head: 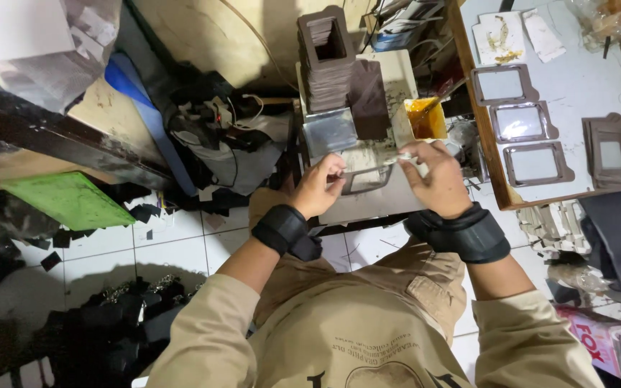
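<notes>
My left hand [319, 185] pinches the left edge of a thin dark rectangular frame piece [365, 179] lying on a small worn work stand [368, 201]. My right hand [436, 176] holds a small brush [407, 156] over the same frame piece, its tip pointing left. Just beyond sits a yellow glue pot [425, 118]. Both wrists wear black bands. A tall stack of brown frame pieces [328, 61] stands at the back of the stand, with a clear-windowed piece [330, 133] in front of it.
A white table [576, 86] at right carries three windowed frames [520, 122] in a column and more brown frames [612, 151]. Dark scraps [109, 323], a green sheet [70, 201] and tangled wires [217, 122] lie on the tiled floor at left. A pink box [605, 341] sits at lower right.
</notes>
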